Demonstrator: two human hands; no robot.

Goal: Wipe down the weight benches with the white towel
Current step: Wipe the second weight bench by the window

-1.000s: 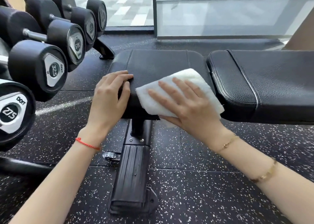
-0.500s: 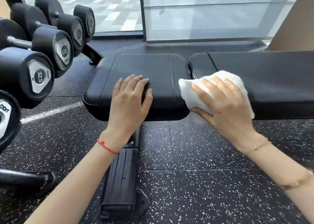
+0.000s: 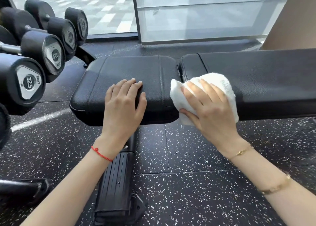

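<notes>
While black dumbbells (image 3: 32,83) fill the rack at the far left, one face stamped 32.5, the weight bench (image 3: 136,71) stretches across the middle of the view over a speckled rubber floor (image 3: 188,157). Its shorter seat pad (image 3: 126,70) lies on the left, and the left hand (image 3: 124,105) rests flat on that pad's near edge, fingers straight and close together, holding nothing; a red string bracelet (image 3: 102,154) circles the wrist. Below the hand, the bench's black base (image 3: 116,183) runs toward the camera. Right of the seat pad, a narrow gap separates it from the long back pad (image 3: 265,78). The white towel (image 3: 220,82) sits bunched at that gap, draped over the back pad's near left corner and hanging a little below its edge. The right hand (image 3: 210,109) presses on top of the towel with fingers spread and the thumb tucked beneath the cloth, pinching it. Two gold bracelets (image 3: 241,152) show on the right forearm. Behind the bench stands a glass wall (image 3: 205,11).
</notes>
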